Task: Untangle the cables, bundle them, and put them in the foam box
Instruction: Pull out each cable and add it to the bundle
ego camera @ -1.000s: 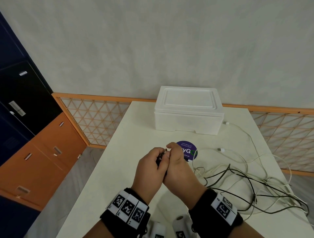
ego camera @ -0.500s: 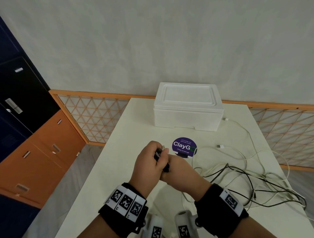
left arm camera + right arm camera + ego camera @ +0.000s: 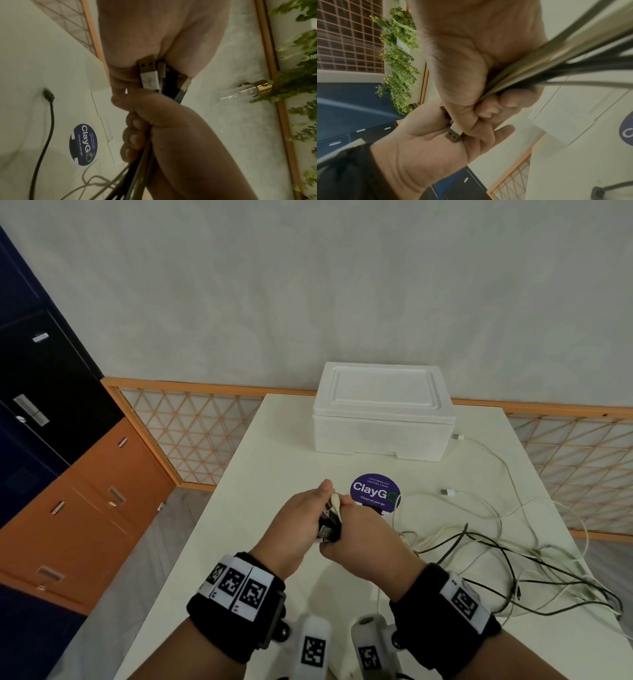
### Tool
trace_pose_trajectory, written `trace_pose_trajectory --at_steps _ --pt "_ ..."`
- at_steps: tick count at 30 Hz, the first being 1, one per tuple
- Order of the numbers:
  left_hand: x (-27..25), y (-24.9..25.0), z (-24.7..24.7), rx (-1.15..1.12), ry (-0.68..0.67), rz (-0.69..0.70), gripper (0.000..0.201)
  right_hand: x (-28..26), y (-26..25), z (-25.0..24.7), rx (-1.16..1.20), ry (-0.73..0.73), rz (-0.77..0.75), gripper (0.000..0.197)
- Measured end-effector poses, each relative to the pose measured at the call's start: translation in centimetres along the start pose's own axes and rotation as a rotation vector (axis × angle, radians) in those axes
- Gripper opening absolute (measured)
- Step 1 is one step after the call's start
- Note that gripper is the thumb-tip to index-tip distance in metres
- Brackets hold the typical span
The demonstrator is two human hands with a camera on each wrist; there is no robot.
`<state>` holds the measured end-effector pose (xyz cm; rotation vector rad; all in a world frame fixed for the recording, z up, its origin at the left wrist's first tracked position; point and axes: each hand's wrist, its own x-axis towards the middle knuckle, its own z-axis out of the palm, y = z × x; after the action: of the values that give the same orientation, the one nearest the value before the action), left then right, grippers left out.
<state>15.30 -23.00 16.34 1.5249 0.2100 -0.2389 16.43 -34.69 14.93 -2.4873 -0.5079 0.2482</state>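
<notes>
My right hand (image 3: 359,529) grips a bunch of black and white cables (image 3: 556,60) in a fist just behind their plugs. The plug ends (image 3: 330,520) stick out toward my left hand (image 3: 301,518). In the right wrist view my left hand (image 3: 428,142) lies flat with straight fingers, and a white USB plug (image 3: 453,136) butts against its palm. The plugs (image 3: 148,75) stand side by side in the left wrist view. The rest of the cables (image 3: 513,563) trail in a loose tangle over the table's right side. The white foam box (image 3: 380,412) stands at the table's far edge, lid on.
A round purple ClayGo sticker (image 3: 375,493) lies on the white table (image 3: 260,481) just beyond my hands. Two loose white plug ends (image 3: 448,492) (image 3: 459,437) rest right of the sticker and beside the box. Orange and dark cabinets (image 3: 68,474) stand left.
My hands have stayed together above the table. The left hand, earlier wrapped round the plug ends, now lies flat against them, and the plugs show between the hands.
</notes>
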Motion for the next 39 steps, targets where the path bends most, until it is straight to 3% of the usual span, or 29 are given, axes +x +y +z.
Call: trace_pose_trajectory --at_steps 4,5,7,10,13,16,18,20,22,24,26,28,31,34,36,39 --pt "0.0 -0.6 0.0 0.047 0.057 0.032 0.041 0.0 -0.4 0.1 0.008 0.026 0.025 0.046" --pt "-0.1 -0.6 -0.2 0.073 0.061 0.048 0.040 -0.1 -0.5 0.2 0.005 0.014 0.020 0.044" --pt "-0.1 -0.5 -0.5 0.134 0.079 0.108 0.038 -0.1 -0.4 0.4 -0.033 0.006 0.009 0.015" --pt "-0.3 -0.1 -0.4 0.060 0.085 0.222 0.040 -0.4 -0.5 0.3 -0.144 -0.001 -0.008 0.027" --pt "-0.4 -0.4 0.0 -0.039 0.041 0.137 0.033 -0.7 -0.7 0.2 -0.209 0.035 -0.109 0.008" --pt "-0.2 -0.9 0.1 0.003 0.061 0.053 0.031 -0.4 -0.5 0.3 -0.192 0.106 -0.153 0.027" --pt "-0.6 -1.1 0.3 0.022 0.098 0.157 0.031 -0.4 -0.6 0.2 -0.124 0.136 -0.156 0.025" --pt "-1.3 -1.1 0.7 0.037 0.102 0.334 0.037 -0.5 -0.6 0.1 -0.066 0.136 -0.168 0.027" --pt "-1.5 -1.1 0.6 0.034 0.024 0.409 0.043 -0.6 -0.6 0.2 0.008 0.112 -0.190 0.025" --pt "-0.9 -1.4 -0.6 -0.062 -0.099 0.391 0.062 -0.7 -0.4 -0.1 0.070 0.053 -0.111 0.009" --pt "0.0 -1.7 -2.0 -0.248 -0.211 0.298 0.088 -0.7 -0.1 -0.6 0.183 0.013 0.025 0.024" --pt "-0.1 -2.2 -2.6 -0.197 -0.281 0.229 0.106 -0.6 0.1 -1.1 0.334 -0.026 0.071 0.022" --pt "-0.7 -3.1 -1.3 -0.022 -0.377 0.180 0.089 -0.8 -0.5 -2.0 0.492 -0.115 0.023 0.007" --pt "-0.9 -2.8 -0.7 -0.056 -0.372 0.189 0.085 -1.1 -0.8 -2.4 0.475 -0.214 -0.031 0.012" --pt "-0.9 -2.1 -0.9 -0.024 -0.391 0.221 0.084 -1.4 -0.9 -2.7 0.420 -0.312 -0.113 0.028" --pt "-1.1 -1.8 -0.8 0.026 -0.399 0.280 0.056 -1.5 -0.6 -3.0 0.294 -0.383 -0.190 0.029"
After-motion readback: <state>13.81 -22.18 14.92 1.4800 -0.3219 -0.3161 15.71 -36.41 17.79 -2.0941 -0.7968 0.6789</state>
